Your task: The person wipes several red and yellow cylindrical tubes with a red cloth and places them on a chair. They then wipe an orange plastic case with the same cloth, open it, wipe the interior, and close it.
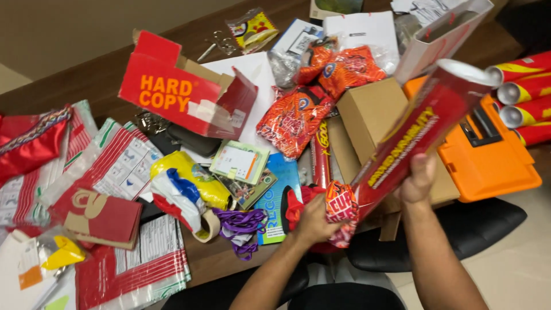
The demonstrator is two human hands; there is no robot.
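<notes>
My right hand (pixel 418 179) grips a long red cardboard tube (pixel 422 129) with yellow lettering, held tilted with its open white end up at the right. My left hand (pixel 313 221) clutches an orange and red plastic-wrapped bundle (pixel 341 208) at the tube's lower end. Both hands are over the near edge of a brown wooden table (pixel 215 261), in front of a plain brown cardboard box (pixel 370 112).
An orange plastic case (pixel 488 158) lies right of the box, with several more red tubes (pixel 525 92) beyond it. A torn red carton (pixel 183 92), orange packets (pixel 295 117), red and white mailer bags (pixel 123 161), a yellow packet (pixel 189 178) and purple ribbon (pixel 241 227) crowd the table. Black chairs (pixel 476 229) stand below.
</notes>
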